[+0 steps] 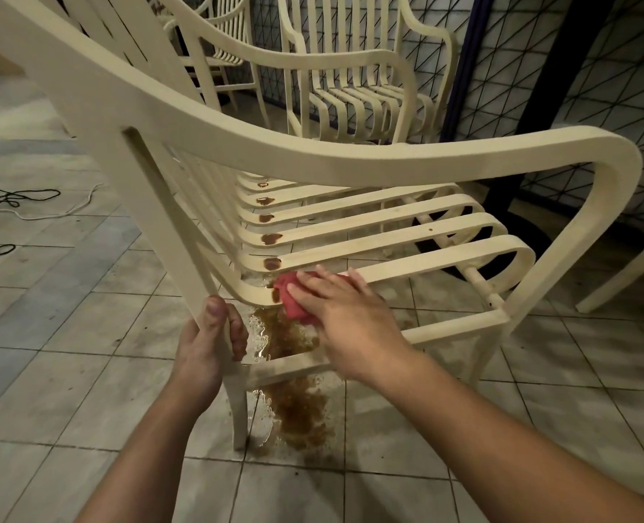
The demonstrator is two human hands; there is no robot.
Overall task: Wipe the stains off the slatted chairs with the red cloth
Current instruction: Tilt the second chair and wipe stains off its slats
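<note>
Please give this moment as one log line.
left hand grips chair frame | right hand presses red cloth on nearest slat | stains remain on farther slats

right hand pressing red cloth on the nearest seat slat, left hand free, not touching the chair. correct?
Not quite. The head view shows the left hand is not free: it grips the chair frame at the lower end of the backrest. The rest holds: the right hand presses the red cloth on the nearest seat slat.
</note>
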